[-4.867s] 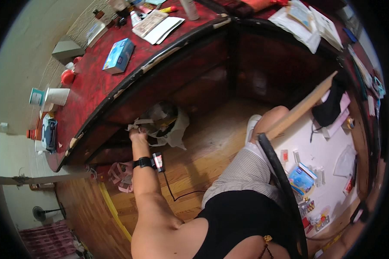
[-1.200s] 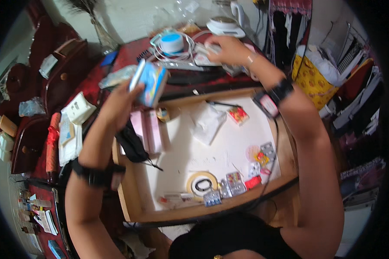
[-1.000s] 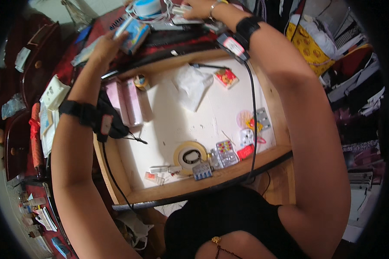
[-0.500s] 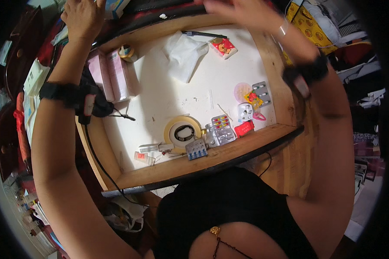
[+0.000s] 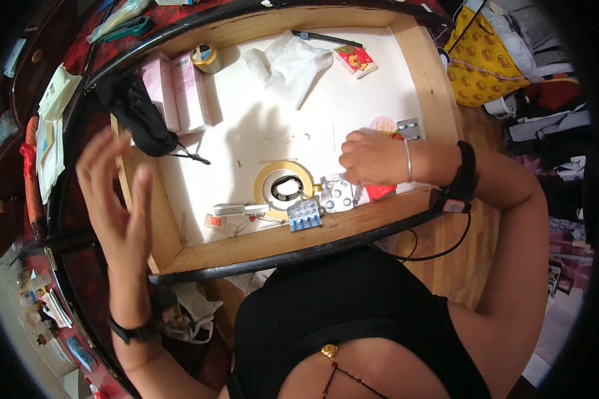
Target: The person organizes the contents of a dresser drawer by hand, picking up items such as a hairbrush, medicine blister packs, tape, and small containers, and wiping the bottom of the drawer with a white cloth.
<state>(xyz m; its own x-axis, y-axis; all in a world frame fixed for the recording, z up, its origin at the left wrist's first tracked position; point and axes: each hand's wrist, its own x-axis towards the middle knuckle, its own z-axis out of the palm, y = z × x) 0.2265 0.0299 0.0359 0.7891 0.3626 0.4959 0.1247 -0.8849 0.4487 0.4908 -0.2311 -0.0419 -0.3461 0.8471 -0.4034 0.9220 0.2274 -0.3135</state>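
Note:
My right hand (image 5: 377, 158) is down in the drawer (image 5: 313, 239) at its near right, fingers curled and their tips hidden. Whatever they grip is out of sight. Right beside the fingertips lies a silver blister pack (image 5: 337, 194). Under the hand shows part of a red packet (image 5: 379, 192); a grey blister pack (image 5: 410, 129) and a round pink piece (image 5: 382, 124) lie just beyond it. My left hand (image 5: 116, 199) is raised over the drawer's left wall, fingers spread and holding nothing.
Along the near wall lie a tape roll (image 5: 261, 183), a blue-and-silver blister pack (image 5: 304, 216) and a small white box (image 5: 229, 209). Farther back are pink boxes (image 5: 191, 96), a jar (image 5: 205, 58), white tissue (image 5: 283, 70), a black pen (image 5: 326, 38) and a red packet (image 5: 357, 61). A black pouch (image 5: 136, 113) overhangs the left wall.
Both hands have come back from beyond the drawer's far edge. The right one has dropped among the blister packs and its fingers have curled; the left has moved to the left wall.

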